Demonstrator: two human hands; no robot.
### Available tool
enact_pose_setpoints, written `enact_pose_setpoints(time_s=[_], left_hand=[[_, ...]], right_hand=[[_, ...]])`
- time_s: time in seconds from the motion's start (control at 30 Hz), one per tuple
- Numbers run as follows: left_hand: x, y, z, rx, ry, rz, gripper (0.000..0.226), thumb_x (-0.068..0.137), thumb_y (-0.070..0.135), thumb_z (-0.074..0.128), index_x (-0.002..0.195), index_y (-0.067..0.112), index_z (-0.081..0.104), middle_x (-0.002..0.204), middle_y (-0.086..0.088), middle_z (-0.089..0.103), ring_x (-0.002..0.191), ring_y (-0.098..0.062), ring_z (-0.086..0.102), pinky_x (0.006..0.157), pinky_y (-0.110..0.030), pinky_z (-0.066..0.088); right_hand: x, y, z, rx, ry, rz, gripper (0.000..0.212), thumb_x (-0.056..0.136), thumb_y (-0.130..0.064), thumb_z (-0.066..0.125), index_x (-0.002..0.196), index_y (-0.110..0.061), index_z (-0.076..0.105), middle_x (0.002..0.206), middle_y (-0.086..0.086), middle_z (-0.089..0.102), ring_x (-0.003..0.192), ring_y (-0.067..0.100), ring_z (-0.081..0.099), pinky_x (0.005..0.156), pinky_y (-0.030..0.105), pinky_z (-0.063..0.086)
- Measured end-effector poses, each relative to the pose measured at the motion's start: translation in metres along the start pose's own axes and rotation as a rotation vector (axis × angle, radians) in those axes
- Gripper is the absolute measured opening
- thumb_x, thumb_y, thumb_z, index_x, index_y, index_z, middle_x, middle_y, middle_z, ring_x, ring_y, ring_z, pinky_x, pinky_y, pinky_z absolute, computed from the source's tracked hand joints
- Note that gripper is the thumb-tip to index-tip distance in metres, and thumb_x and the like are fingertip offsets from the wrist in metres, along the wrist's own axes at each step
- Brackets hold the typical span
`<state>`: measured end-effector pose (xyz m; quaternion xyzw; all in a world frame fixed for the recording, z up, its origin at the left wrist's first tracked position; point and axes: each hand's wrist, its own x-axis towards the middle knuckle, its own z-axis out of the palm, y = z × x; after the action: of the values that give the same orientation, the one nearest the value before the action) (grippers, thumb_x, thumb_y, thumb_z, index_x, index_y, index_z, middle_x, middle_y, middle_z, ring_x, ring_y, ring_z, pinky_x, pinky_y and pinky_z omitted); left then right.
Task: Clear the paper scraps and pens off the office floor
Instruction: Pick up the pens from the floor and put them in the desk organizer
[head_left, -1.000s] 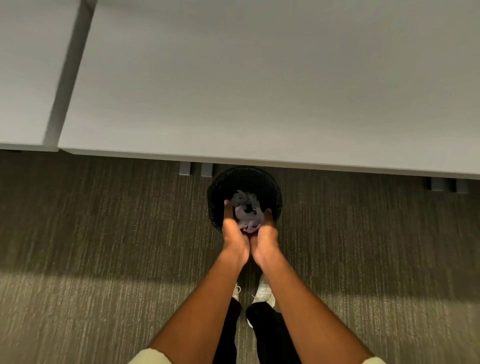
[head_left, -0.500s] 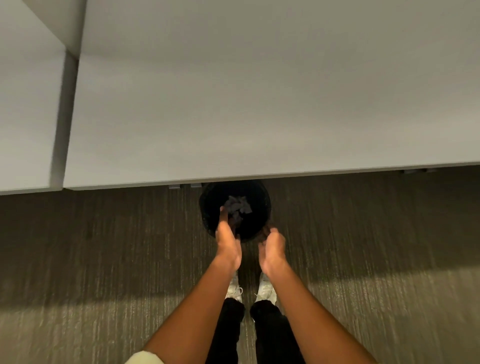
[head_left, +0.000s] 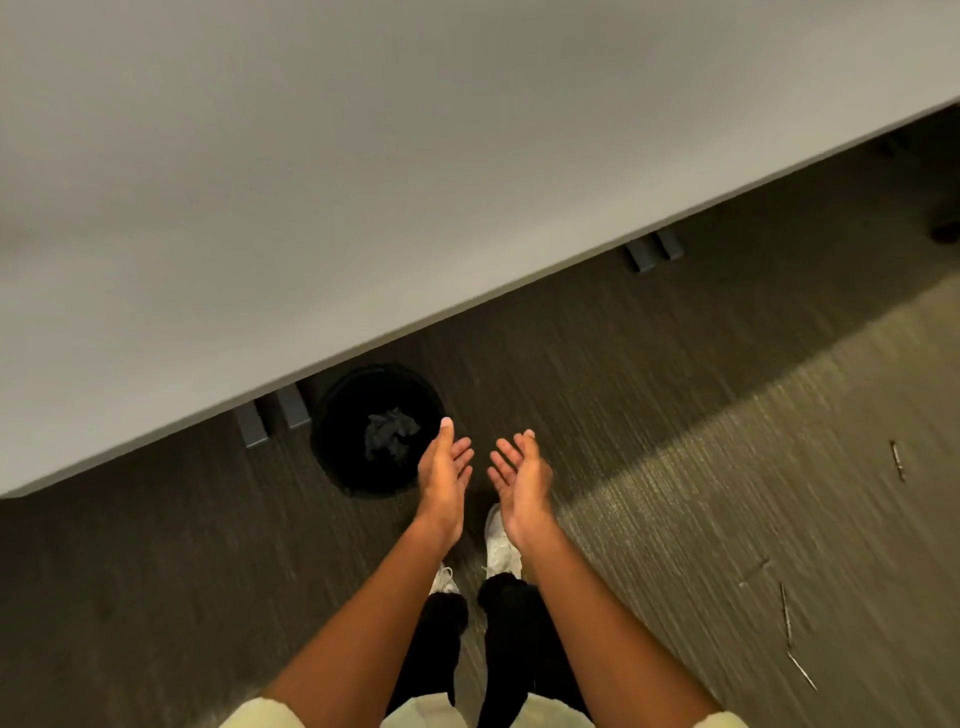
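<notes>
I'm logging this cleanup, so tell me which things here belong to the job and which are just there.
Job: crumpled paper in the black bin; thin pens on the carpet; left hand and right hand, both empty.
Just there: desk, desk feet, white shoes.

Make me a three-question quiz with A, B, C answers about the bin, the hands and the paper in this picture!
1. Where is the bin?
A. on the desk
B. on the carpet at the desk's edge
C. in a hand

2. What colour is the bin?
A. black
B. red
C. white

3. How are the left hand and right hand?
A. gripping pens
B. holding paper
C. open and empty

Answers: 1 B, it stands on the carpet by the desk. 2 A, its wall is black. 3 C, fingers are spread; the crumpled paper lies inside the bin.
</notes>
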<state>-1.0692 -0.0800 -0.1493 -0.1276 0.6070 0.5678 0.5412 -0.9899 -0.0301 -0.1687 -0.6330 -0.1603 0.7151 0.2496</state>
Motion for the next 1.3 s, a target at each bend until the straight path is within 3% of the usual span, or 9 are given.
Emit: enact_pose_setpoints(time_s=[0.27,0.4,0.57,0.67,0.77,0.93,1.3], left_hand=[[-0.030,-0.042,0.070,0.307,-0.167,-0.019,0.045,0.097,0.043,0.049,0.131,0.013,0.053,0.133,-0.013,0.058,0.124,-0.025,0.055,0.111,-0.042,0.040],[-0.046,-0.080,0.103,0.452,-0.253,-0.045,0.048,0.097,0.043,0.048,0.133,0.011,0.052,0.128,-0.011,0.060,0.122,-0.025,0.056,0.105,-0.038,0.042],[-0.072,-0.130,0.152,0.599,-0.310,-0.075,0.039,0.096,0.043,0.051,0.123,0.015,0.058,0.123,-0.010,0.064,0.117,-0.024,0.059,0.092,-0.034,0.044],[-0.096,-0.163,0.188,0.699,-0.374,-0.080,0.020,0.096,0.040,0.053,0.102,0.023,0.062,0.118,-0.009,0.065,0.113,-0.023,0.061,0.094,-0.036,0.044],[-0.117,-0.194,0.222,0.791,-0.429,-0.081,0.014,0.095,0.038,0.055,0.097,0.025,0.061,0.119,-0.011,0.066,0.112,-0.023,0.061,0.099,-0.039,0.045],[-0.154,-0.248,0.277,0.956,-0.556,-0.050,0.019,0.096,0.039,0.053,0.098,0.022,0.062,0.117,-0.012,0.067,0.113,-0.025,0.061,0.098,-0.039,0.047],[-0.217,-0.360,0.381,1.206,-0.757,-0.055,0.018,0.096,0.037,0.053,0.100,0.023,0.063,0.112,-0.008,0.069,0.107,-0.024,0.063,0.099,-0.045,0.046]], right_hand=[[-0.027,-0.036,-0.091,0.111,0.157,-0.097,0.047,0.101,-0.037,0.044,0.138,-0.008,0.049,0.135,0.014,0.058,0.124,0.028,0.056,0.099,0.037,0.046],[-0.039,-0.043,-0.154,0.202,0.260,-0.097,0.045,0.101,-0.035,0.046,0.137,-0.008,0.050,0.136,0.014,0.058,0.125,0.028,0.056,0.096,0.036,0.046],[-0.052,-0.048,-0.243,0.335,0.378,-0.092,0.043,0.102,-0.030,0.046,0.137,-0.006,0.051,0.139,0.017,0.055,0.127,0.030,0.054,0.103,0.040,0.044],[-0.062,-0.053,-0.299,0.432,0.452,-0.106,0.043,0.102,-0.029,0.045,0.137,-0.005,0.051,0.138,0.018,0.055,0.127,0.031,0.053,0.101,0.040,0.043],[-0.071,-0.057,-0.348,0.513,0.510,-0.107,0.040,0.102,-0.028,0.046,0.134,-0.005,0.052,0.136,0.018,0.057,0.125,0.032,0.055,0.102,0.042,0.044],[-0.082,-0.066,-0.426,0.632,0.562,-0.139,0.034,0.100,-0.028,0.049,0.126,-0.007,0.056,0.127,0.015,0.062,0.112,0.028,0.061,0.080,0.035,0.051],[-0.105,-0.085,-0.566,0.915,0.706,-0.204,0.021,0.099,-0.030,0.052,0.101,-0.012,0.062,0.090,0.005,0.064,0.077,0.017,0.059,0.063,0.030,0.047]])
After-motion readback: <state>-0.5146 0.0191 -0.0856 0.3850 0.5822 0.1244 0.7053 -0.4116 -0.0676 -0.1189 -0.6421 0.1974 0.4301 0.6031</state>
